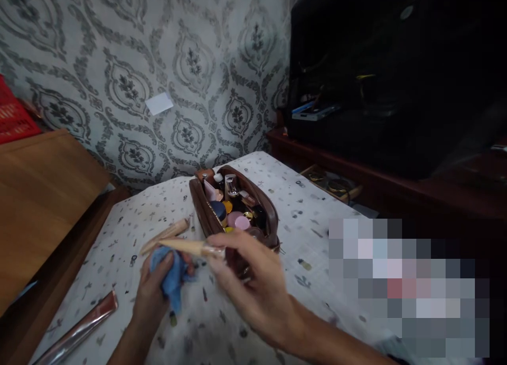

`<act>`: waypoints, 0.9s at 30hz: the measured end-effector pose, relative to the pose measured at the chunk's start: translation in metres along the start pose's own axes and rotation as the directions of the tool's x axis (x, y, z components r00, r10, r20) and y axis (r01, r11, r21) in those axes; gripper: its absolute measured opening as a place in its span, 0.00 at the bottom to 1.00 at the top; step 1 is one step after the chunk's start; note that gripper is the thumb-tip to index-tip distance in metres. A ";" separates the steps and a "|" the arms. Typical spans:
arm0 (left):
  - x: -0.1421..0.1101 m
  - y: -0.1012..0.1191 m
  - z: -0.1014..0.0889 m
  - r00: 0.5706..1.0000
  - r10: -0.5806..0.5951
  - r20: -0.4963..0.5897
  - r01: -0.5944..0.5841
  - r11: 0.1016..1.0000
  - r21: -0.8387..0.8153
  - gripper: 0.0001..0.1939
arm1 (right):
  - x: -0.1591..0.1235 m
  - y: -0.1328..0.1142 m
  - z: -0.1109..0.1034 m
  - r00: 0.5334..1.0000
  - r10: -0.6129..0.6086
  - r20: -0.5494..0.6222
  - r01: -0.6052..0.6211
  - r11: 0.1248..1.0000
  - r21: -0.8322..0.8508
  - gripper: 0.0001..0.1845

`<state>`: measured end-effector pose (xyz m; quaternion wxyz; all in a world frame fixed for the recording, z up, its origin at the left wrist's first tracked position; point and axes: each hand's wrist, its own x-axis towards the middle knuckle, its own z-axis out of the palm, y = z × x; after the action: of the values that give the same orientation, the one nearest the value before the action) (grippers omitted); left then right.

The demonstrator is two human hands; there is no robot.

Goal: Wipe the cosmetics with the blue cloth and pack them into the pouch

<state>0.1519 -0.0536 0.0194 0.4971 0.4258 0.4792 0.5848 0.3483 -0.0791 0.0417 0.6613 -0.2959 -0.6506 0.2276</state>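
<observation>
My left hand (152, 291) is closed around a crumpled blue cloth (172, 272) low over the table. My right hand (249, 280) pinches a long beige, stick-like make-up tool (186, 246) by one end, its other end lying against the cloth. A second beige stick (166, 234) lies on the table just behind them. Right behind my hands stands an open brown cosmetic pouch (206, 214) filled with several small jars, tubes and bottles.
The table carries a white patterned cloth (312, 217). A shiny rose-coloured flat tube (79, 330) lies at the front left. A wooden board (35, 196) stands to the left, a dark wooden shelf (356, 169) to the right, patterned wallpaper behind.
</observation>
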 end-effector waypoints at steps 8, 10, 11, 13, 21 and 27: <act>-0.011 -0.022 0.019 0.729 0.223 0.648 -0.622 0.612 0.489 0.31 | 0.066 -0.009 -0.069 0.979 0.004 -0.205 -0.081 0.926 -0.370 0.07; -0.012 -0.038 0.020 0.623 0.284 0.729 -0.738 0.522 0.427 0.33 | 0.087 -0.004 -0.075 0.988 -0.024 -0.150 -0.046 0.892 -0.449 0.08; -0.011 -0.046 0.020 0.586 0.304 0.751 -0.773 0.489 0.404 0.32 | 0.097 0.001 -0.075 0.994 -0.041 -0.102 -0.013 0.877 -0.481 0.09; -0.010 -0.061 0.020 0.526 0.331 0.783 -0.821 0.439 0.366 0.29 | 0.116 0.014 -0.074 0.998 -0.068 -0.003 0.056 0.848 -0.527 0.11; -0.014 -0.118 0.021 0.440 0.434 0.786 -0.892 0.315 0.325 0.20 | 0.168 0.060 -0.048 0.927 0.013 0.375 0.252 0.718 -0.648 0.09; -0.018 -0.134 0.019 0.486 0.399 0.777 -0.868 0.322 0.378 0.17 | 0.181 0.089 -0.035 0.810 0.163 0.563 0.402 0.544 -0.736 0.08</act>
<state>0.1966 -0.0623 -0.1091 0.0994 0.8941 0.2812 0.3340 0.4001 0.1066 0.1127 0.2282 -0.4414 -0.8643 -0.0782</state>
